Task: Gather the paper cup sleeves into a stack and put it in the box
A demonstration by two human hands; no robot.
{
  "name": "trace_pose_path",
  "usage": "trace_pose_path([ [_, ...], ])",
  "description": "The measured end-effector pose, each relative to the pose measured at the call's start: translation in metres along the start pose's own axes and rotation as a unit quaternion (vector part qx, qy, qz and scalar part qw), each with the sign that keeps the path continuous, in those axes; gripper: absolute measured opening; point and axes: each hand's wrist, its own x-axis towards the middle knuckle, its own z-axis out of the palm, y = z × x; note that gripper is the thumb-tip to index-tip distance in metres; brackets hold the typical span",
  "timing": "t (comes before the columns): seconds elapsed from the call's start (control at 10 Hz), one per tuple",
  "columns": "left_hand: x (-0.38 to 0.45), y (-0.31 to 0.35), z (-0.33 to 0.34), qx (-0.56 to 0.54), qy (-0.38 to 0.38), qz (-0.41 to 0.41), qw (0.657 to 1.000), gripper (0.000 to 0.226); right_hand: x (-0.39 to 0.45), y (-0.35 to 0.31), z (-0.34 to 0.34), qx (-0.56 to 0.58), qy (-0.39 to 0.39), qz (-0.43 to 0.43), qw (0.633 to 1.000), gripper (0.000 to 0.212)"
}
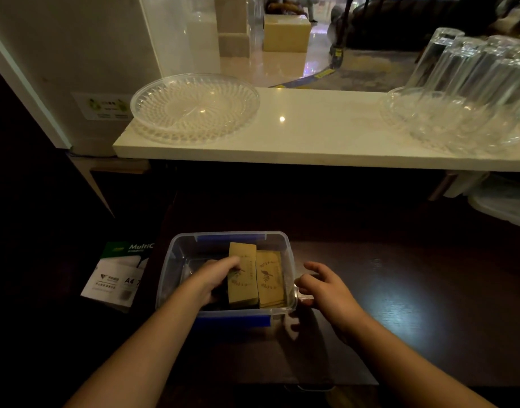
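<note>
Down inside the clear box [168, 278] at centre, left hand [214, 276] pinching a kraft stack [242, 276] by its left edge, beside a second stack [270, 279] against the right wall. Right hand [326, 287] spread, fingertips resting on the box's right rim. Probably light, thin, bendy card, quick to fan out or slide apart; best squeezed across the long edges.

You see tan sleeves [243, 275] printed with a dark round leaf emblem, inside a clear box [167, 269] with blue clips. The counter [311, 134] is cream-white, the table [399, 290] dark brown, the paper pack [117, 275] green and white.
</note>
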Motion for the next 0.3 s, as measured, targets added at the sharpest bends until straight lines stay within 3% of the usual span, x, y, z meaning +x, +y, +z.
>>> trace_pose_path([
  [0.1,-0.004,0.000,0.001,-0.016,0.011,0.016,1.000,0.027,-0.009,-0.002,-0.010,-0.014,0.016,-0.012,1.000,0.060],
  [0.3,-0.025,0.001,0.016,0.020,0.095,0.136,0.986,0.036,-0.037,-0.009,-0.045,-0.026,0.067,-0.050,0.996,0.058],
])
